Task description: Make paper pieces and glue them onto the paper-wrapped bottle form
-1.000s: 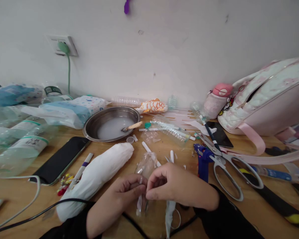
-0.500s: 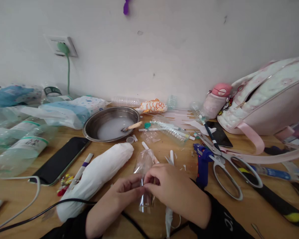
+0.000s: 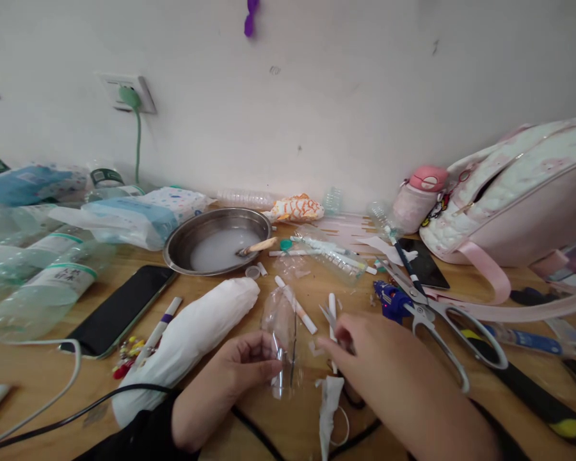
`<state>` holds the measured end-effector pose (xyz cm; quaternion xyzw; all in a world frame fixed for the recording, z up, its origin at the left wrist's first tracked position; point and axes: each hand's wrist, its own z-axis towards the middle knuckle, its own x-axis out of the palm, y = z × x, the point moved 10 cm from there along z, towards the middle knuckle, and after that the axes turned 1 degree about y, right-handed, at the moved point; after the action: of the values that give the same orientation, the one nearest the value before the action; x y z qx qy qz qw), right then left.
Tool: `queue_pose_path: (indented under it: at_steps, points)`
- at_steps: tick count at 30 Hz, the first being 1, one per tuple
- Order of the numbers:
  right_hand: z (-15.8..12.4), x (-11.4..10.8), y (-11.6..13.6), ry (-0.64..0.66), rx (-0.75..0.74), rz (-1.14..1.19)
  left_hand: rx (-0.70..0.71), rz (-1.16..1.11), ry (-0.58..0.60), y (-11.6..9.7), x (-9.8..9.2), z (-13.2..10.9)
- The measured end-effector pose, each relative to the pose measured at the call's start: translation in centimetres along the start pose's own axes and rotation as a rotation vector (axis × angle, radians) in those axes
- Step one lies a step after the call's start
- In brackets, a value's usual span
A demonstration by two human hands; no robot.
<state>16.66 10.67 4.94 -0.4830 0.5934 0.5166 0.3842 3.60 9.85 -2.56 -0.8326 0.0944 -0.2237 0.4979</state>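
My left hand [image 3: 235, 368] pinches the near left edge of a curved piece of clear plastic [image 3: 288, 323], a cut bottle part by its look. To the right, my right hand [image 3: 365, 352] reaches over a small pair of scissors [image 3: 329, 316], its thumb apart from the curled fingers. The blades show beyond that hand; the handles are mostly covered, so firm contact is unclear. A white marker [image 3: 297, 306] lies by the plastic and another white pen [image 3: 332, 301] by the blades. A long white wrapped form [image 3: 201, 326] rests beside my left hand.
A metal bowl [image 3: 173, 253] of cloudy liquid holds a brush. Large scissors [image 3: 425, 307] lie over a blue glue gun [image 3: 391, 299] at right. Plastic bottles [image 3: 52, 288] and a phone [image 3: 120, 310] are left. A black cable [image 3: 254, 432] crosses the front; a backpack [image 3: 513, 198] stands right.
My right hand has let go of the plastic and moved right to the small scissors. My left hand still holds the plastic. The view has shifted slightly.
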Motion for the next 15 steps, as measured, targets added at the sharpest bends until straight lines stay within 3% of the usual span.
queue_pose_path:
  at_steps: [3,5,9,15]
  points:
    - [-1.6,1.4,-4.0,0.134,0.193,-0.167,-0.017,-0.076,-0.043,0.3,-0.3,0.1]
    - [-2.2,2.9,-5.1,0.170,0.192,-0.187,-0.020,-0.114,-0.051,0.5,-0.2,0.1]
    - [-2.1,4.8,-5.3,0.131,0.141,-0.133,0.012,-0.079,-0.067,0.7,-0.3,0.2]
    - [-1.1,5.2,-5.3,0.036,0.153,-0.095,0.067,0.043,-0.046,0.3,-0.5,0.8]
